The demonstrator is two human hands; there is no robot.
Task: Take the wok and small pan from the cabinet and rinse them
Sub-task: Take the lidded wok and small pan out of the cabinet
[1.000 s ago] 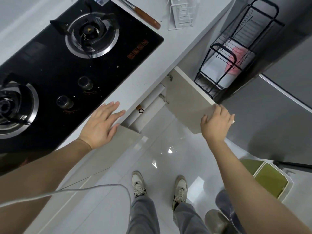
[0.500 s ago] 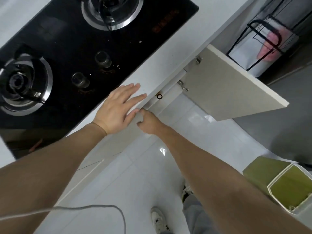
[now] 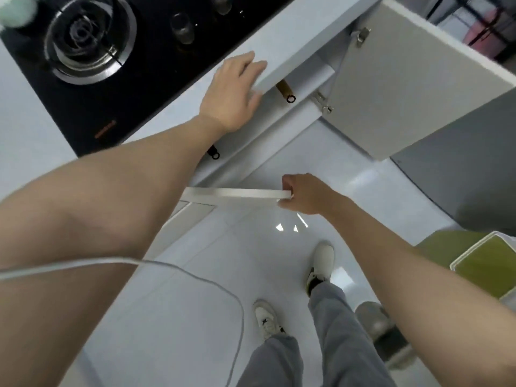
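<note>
Nearest, at three o'clock of centre, the right hand (image 3: 305,194) pinches the free edge of the left cabinet door (image 3: 237,193), a thin matte white panel seen edge-on. Swing it fully wide, I'd judge, so both pans come out without catching. Further up, at twelve, the left hand (image 3: 233,92) rests flat, fingers spread, on the smooth counter edge (image 3: 282,67). Beneath it two handle ends peek from the cabinet: one brown (image 3: 284,91), one black (image 3: 213,152), each ending in a ring; the pans themselves stay hidden.
</note>
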